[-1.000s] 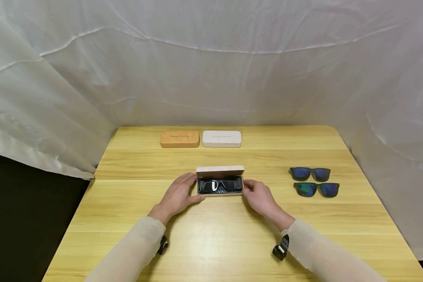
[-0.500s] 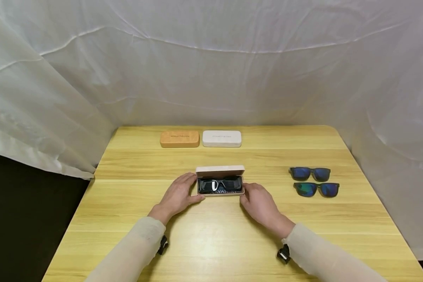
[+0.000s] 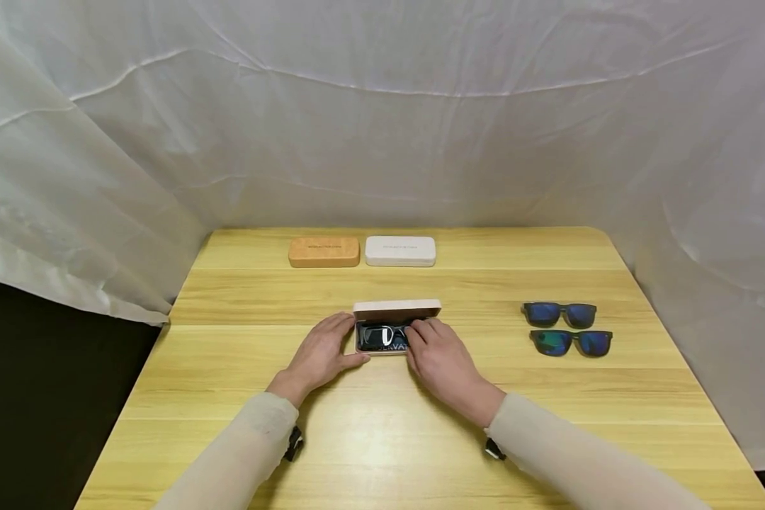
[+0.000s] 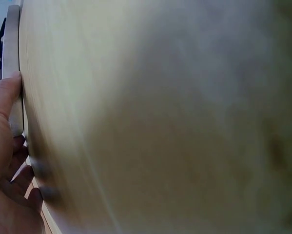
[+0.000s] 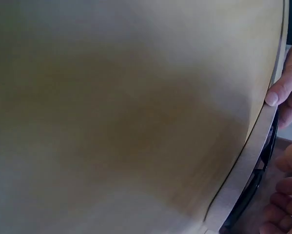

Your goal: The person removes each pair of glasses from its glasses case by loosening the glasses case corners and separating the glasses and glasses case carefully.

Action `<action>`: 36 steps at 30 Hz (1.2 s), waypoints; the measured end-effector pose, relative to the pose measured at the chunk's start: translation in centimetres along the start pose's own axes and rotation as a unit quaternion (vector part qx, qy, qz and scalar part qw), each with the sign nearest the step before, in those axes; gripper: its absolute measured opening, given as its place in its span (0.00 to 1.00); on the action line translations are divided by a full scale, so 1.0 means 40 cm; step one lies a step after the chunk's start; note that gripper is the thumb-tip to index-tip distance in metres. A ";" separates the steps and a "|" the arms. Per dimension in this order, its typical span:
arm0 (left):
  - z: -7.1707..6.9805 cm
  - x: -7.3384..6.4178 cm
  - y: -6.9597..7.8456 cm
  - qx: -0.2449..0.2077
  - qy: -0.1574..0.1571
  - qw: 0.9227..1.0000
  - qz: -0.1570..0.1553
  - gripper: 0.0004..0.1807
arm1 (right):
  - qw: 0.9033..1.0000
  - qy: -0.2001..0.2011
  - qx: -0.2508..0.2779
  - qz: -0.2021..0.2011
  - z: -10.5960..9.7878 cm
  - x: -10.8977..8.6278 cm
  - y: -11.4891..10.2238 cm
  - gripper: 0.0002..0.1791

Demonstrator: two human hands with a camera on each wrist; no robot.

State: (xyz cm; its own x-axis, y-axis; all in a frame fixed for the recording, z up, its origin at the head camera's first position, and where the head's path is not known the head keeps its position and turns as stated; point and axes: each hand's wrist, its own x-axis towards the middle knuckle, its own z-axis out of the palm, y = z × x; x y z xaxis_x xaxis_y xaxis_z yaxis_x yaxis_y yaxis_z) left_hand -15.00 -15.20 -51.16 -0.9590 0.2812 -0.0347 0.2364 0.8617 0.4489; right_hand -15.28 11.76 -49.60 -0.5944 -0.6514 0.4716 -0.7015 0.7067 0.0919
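Note:
In the head view a glasses case (image 3: 397, 309) lies at mid-table with its lid up. Inside it are dark-framed glasses (image 3: 375, 336), over dark lining with pale lettering. My left hand (image 3: 319, 354) grips the case's left end, its thumb on the front wall, as the left wrist view also shows. Over the right half of the case hovers my right hand (image 3: 443, 361), its fingertips at the glasses and hiding that side. In the right wrist view those fingers (image 5: 282, 209) are loosely bent above the case opening; whether they touch the glasses is unclear.
An orange closed glasses case (image 3: 324, 252) and a white closed one (image 3: 400, 251) stand side by side near the far edge. To the right lie sunglasses with blue lenses (image 3: 559, 314) and sunglasses with green-blue lenses (image 3: 571, 343). White curtains (image 3: 382, 142) surround the wooden table (image 3: 382, 425).
My right hand has left the case's right end and moved left, over the opening and the glasses. The left hand, the case and its raised lid stay as they were.

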 end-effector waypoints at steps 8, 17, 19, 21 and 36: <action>0.000 0.000 0.000 0.002 0.002 1.000 0.004 0.50 | 0.998 -0.051 -0.047 0.006 0.034 0.059 -0.017 0.21; 0.001 0.000 0.001 0.004 0.002 1.000 -0.002 0.49 | 0.992 -0.118 -0.033 0.029 0.042 0.083 -0.022 0.14; 0.000 0.000 0.000 0.004 0.002 1.000 -0.001 0.49 | 0.990 -0.131 -0.035 0.032 0.039 0.086 -0.024 0.13; 0.001 0.000 -0.001 0.003 0.002 1.000 0.000 0.49 | 0.988 -0.143 -0.040 0.034 0.036 0.089 -0.027 0.13; -0.001 -0.001 -0.003 -0.010 0.005 1.000 0.000 0.49 | 0.994 -0.082 -0.035 0.066 0.025 0.098 -0.046 0.04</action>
State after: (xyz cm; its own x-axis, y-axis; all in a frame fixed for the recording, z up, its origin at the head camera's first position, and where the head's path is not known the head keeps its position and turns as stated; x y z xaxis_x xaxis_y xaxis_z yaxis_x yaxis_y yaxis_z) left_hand -15.01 -15.33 -51.17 -0.9604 0.2775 -0.0256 0.2340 0.8530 0.4665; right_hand -16.72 7.62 -48.81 -0.7395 -0.5844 0.3340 -0.5876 0.8025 0.1031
